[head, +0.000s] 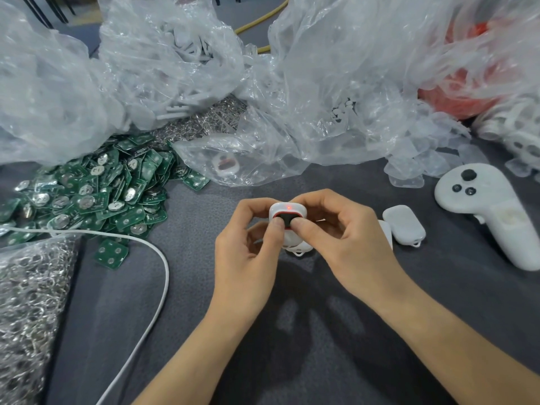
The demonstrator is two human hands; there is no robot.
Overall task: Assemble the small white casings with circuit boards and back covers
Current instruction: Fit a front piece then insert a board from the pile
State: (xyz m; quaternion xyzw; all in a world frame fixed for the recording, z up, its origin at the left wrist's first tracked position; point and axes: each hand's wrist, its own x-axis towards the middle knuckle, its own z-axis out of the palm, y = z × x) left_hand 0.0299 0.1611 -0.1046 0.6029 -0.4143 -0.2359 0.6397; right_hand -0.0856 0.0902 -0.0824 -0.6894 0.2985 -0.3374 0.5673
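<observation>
A dark grey textured tabletop [438, 287] carries crumpled clear plastic bags [336, 83] of white plastic parts and a loose heap of green circuit boards [87, 194]. Over its middle, left hand [248, 247] and right hand [344, 238] together pinch one small white casing [287, 209], red light glowing.

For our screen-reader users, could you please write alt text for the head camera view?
A left hand and right hand pinch a small white casing, its red light lit, thumbs on its dark button. Green circuit boards are heaped at left; a closed white casing and white controller lie at right, clear plastic bags behind.
</observation>
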